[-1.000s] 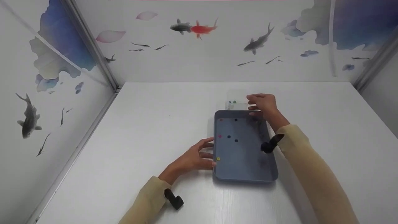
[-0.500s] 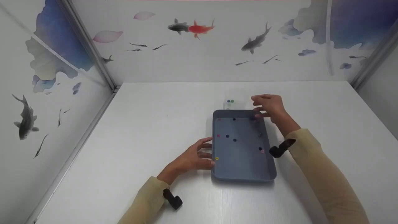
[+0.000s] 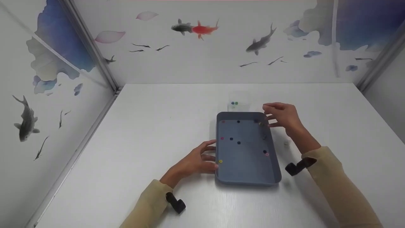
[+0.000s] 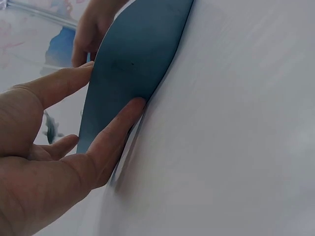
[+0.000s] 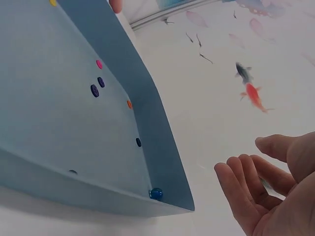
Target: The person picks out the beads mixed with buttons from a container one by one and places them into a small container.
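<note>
A blue-grey tray (image 3: 248,164) lies on the white table. Scattered inside are small buttons, among them a yellow button (image 3: 220,161), a pink button (image 5: 99,64) and several dark ones. A glossy blue bead (image 5: 156,193) sits in one tray corner. My left hand (image 3: 197,161) rests its extended fingers against the tray's left wall; in the left wrist view, a finger (image 4: 118,125) lies along the outside. Beside the far right corner my right hand (image 3: 283,115) hovers, fingers loosely bent, thumb apart from them in the right wrist view, nothing visible between them.
Just beyond the tray's far edge stands a clear plastic box (image 3: 239,107), with a blue bead (image 3: 233,103) and a green bead (image 3: 236,103) showing at it. A small clear item (image 3: 286,144) lies right of the tray. A fish-painted wall (image 3: 202,60) closes off the table's back.
My right hand has moved from beside the clear box to the right and nearer me, uncovering buttons along the tray's right side. The left hand stays at the tray wall.
</note>
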{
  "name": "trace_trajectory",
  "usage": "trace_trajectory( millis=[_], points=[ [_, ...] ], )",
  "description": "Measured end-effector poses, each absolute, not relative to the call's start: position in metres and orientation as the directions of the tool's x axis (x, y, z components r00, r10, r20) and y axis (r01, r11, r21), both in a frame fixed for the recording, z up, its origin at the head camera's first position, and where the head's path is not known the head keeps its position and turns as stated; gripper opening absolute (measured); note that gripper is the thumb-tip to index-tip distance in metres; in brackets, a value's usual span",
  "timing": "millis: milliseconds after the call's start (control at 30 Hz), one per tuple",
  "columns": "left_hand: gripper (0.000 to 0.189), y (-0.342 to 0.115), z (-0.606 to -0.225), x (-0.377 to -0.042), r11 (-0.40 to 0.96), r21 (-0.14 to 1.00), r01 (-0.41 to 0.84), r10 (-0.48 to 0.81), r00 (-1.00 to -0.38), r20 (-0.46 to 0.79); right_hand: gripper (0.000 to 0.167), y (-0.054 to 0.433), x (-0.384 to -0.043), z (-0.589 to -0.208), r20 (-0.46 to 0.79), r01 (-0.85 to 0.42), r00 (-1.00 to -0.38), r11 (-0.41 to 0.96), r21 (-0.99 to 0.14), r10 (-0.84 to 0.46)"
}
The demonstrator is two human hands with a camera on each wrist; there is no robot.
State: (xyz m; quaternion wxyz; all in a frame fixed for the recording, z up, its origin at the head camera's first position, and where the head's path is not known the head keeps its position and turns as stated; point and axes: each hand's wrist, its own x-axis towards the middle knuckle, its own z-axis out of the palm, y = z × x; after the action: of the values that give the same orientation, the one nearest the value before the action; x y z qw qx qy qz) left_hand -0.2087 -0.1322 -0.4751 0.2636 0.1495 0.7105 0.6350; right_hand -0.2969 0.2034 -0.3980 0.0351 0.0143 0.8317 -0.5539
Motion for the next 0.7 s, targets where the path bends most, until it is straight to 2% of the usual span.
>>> trace_trajectory(
  millis=[400,700],
  points=[
    [0.094,-0.133,-0.475,-0.208,0.167,0.978,-0.125,0.537,-0.820,-0.196,0.058,0.221,-0.270,-0.396,-0.018,-0.005,-0.999,0.479,-0.878,-0.044],
    [0.095,-0.132,-0.473,-0.208,0.169,0.980,-0.107,0.536,-0.824,-0.183,0.057,0.226,-0.249,-0.401,0.060,-0.102,-0.994,0.631,-0.769,-0.088]
  ],
)
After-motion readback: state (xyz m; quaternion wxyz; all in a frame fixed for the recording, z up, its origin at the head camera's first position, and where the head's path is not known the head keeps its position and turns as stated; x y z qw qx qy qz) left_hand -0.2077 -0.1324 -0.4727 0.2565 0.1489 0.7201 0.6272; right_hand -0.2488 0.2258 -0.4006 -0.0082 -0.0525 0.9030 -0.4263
